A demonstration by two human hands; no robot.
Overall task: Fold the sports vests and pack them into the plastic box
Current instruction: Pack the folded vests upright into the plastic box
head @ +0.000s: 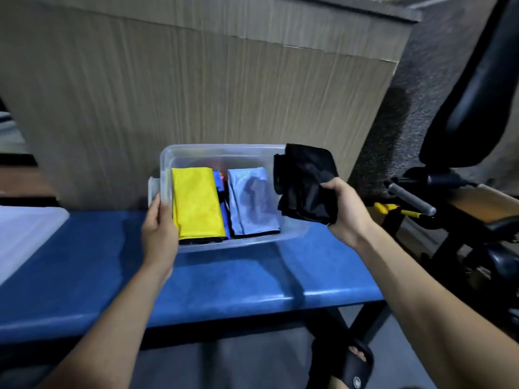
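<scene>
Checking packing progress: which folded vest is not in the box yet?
The black vest, gripped in the right hand; the yellow and light-blue ones already lie inside.

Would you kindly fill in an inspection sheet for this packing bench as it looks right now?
Surface: blue bench, padded top.
Job's things: clear plastic box on the bench; folded yellow vest and light blue vest inside, a darker blue one between them; folded black vest held above the box's right end.
Clutter: white lid-like sheet at the bench's left end.
Grippers: left hand holds the box's left wall; right hand grips the black vest.
Cables: nothing seen.
Surroundings: cardboard panel behind; gym equipment to the right.
</scene>
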